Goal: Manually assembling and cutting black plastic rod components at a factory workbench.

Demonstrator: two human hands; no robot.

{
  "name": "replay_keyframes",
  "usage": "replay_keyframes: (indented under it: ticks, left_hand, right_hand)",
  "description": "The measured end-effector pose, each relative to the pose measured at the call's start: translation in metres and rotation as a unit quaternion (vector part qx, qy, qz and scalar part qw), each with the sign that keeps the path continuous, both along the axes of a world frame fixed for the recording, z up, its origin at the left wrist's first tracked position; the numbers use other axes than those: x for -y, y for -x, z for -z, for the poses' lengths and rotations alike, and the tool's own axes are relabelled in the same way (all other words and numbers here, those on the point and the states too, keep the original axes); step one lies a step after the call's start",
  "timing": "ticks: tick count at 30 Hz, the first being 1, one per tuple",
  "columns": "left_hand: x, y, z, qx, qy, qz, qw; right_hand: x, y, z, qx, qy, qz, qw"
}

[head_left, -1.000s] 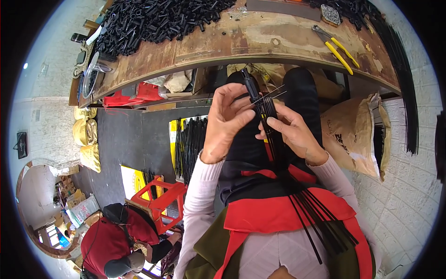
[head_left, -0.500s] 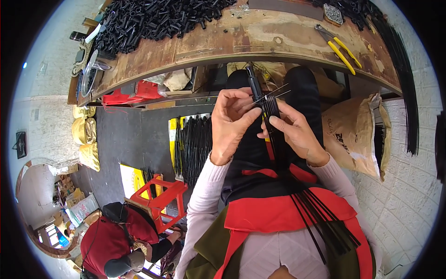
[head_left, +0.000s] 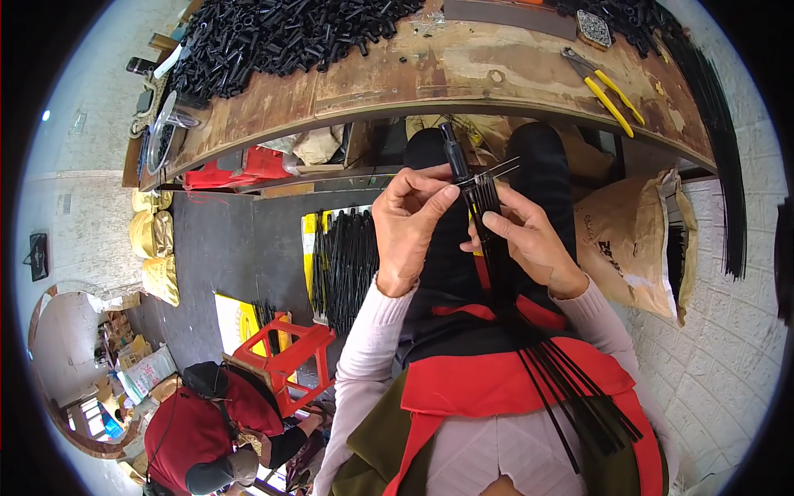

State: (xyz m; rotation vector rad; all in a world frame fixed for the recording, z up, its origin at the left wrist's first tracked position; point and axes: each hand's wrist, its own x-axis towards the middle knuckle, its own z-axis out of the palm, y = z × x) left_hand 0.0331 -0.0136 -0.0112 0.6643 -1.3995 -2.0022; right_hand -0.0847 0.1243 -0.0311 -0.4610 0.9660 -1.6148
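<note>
Over my lap, my right hand (head_left: 533,236) is closed around a bundle of thin black rods (head_left: 486,198) that look like umbrella ribs. Their long ends trail down across the red and black apron (head_left: 504,372). Several thin wires (head_left: 500,168) stick out sideways from the top of the bundle. A black plastic tube (head_left: 454,153) stands tilted at the bundle's upper left, beside my left fingers. My left hand (head_left: 405,223) is closed in a pinch of thumb and forefinger next to the tube and wires. What lies between those fingertips is too small to make out.
A wooden bench (head_left: 364,87) ahead carries a heap of short black tubes (head_left: 281,41), yellow-handled pliers (head_left: 608,95) and a small box of metal pieces (head_left: 593,29). A paper sack (head_left: 624,240) stands right. Rod bundles (head_left: 343,264), a red stool (head_left: 289,351) and another person (head_left: 215,430) are left.
My left hand has shifted slightly left and down, with thumb and forefinger now pinched together. The black tube has tipped a little, and the wires fan out differently. My right hand keeps its hold.
</note>
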Motion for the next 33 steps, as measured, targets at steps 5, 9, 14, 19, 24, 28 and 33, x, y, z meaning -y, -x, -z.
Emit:
replay_keyframes:
  ticks: [5,9,14,19,24,28,33]
  left_hand:
    - [0.005,-0.002,0.001,-0.026,-0.070,0.036,0.997]
    - [0.001,0.001,0.007,-0.059,-0.136,0.037,0.988]
    - [0.000,0.005,-0.006,0.012,-0.042,0.010,0.999]
    - [0.007,0.004,-0.004,-0.003,-0.054,0.008,0.999]
    - [0.007,0.002,0.001,0.001,-0.065,0.022,0.998]
    - [0.012,0.006,0.006,-0.064,-0.112,0.065,0.990]
    - [0.022,0.004,0.026,-0.140,-0.194,0.154,0.959]
  right_hand:
    - [-0.004,0.000,-0.003,0.012,0.012,-0.007,1.000]
    - [-0.005,-0.005,-0.002,0.013,-0.003,0.017,1.000]
    - [0.000,-0.008,-0.006,-0.015,-0.022,0.025,0.999]
    - [0.004,-0.008,-0.008,-0.014,-0.029,0.021,0.999]
    - [0.002,-0.007,-0.007,-0.013,-0.022,0.007,1.000]
    - [0.001,0.000,-0.004,0.008,0.002,-0.026,1.000]
    - [0.002,0.002,-0.002,0.067,0.029,-0.057,0.996]
